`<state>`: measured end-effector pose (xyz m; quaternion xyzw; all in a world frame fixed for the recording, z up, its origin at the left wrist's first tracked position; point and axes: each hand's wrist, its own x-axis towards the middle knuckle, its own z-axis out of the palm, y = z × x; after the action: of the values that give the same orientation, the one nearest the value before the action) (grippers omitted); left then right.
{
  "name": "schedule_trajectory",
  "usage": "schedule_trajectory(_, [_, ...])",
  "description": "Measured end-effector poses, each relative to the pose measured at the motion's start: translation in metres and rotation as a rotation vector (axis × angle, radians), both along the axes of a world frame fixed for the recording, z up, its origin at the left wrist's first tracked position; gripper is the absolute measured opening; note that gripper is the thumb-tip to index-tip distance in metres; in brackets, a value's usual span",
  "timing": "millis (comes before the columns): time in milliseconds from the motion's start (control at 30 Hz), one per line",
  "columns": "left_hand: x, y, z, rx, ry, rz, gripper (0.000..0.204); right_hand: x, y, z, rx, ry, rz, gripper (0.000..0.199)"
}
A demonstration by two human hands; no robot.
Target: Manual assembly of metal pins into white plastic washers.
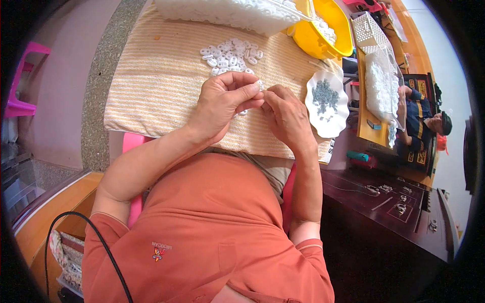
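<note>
Over the towel-covered table, my left hand (217, 103) pinches a small white plastic piece (259, 84) between thumb and fingers. My right hand (287, 113) meets it there, its fingertips pressed together; whatever they grip is too small to make out. Just beyond lies a loose pile of small white oval plastic pieces (233, 53), each with an opening or dark mark. Another white piece (243, 112) shows partly beneath my hands. To the right of my right hand stands a white wavy-edged dish (336, 124) with many tiny dark grey pieces (324, 96) in it.
A clear container of white pieces (227, 14) stands at the far edge of the striped towel (151, 86). Beside it is a yellow basin (304, 41) holding more. At right, another person (422, 118) sits by a clear bin (381, 83) and a white perforated basket (368, 31).
</note>
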<state>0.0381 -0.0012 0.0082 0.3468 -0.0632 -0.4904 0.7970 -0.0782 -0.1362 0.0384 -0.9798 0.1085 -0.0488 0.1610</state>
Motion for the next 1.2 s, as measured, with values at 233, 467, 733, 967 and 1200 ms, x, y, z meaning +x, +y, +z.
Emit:
schedule_trajectory(233, [-0.001, 0.0, -0.001, 0.012, -0.031, -0.039, 0.014, -0.006, -0.01, -0.013, 0.132, -0.125, -0.099, 0.024])
schedule_trajectory(467, [-0.004, -0.002, -0.004, 0.044, -0.024, -0.043, 0.014, -0.013, -0.018, -0.029, 0.734, -0.279, -0.241, 0.025])
schedule_trajectory(733, [-0.006, -0.002, -0.003, 0.115, -0.041, -0.087, 0.014, -0.016, -0.018, -0.027, 1.132, -0.324, -0.317, 0.026])
schedule_trajectory(967, [-0.007, -0.002, -0.003, 0.127, -0.013, -0.107, 0.015, -0.017, -0.018, -0.03, 1.27, -0.333, -0.302, 0.028])
schedule_trajectory(1200, [-0.006, -0.001, -0.003, 0.139, -0.019, -0.14, 0.016, -0.019, -0.02, -0.035, 1.284, -0.306, -0.277, 0.03])
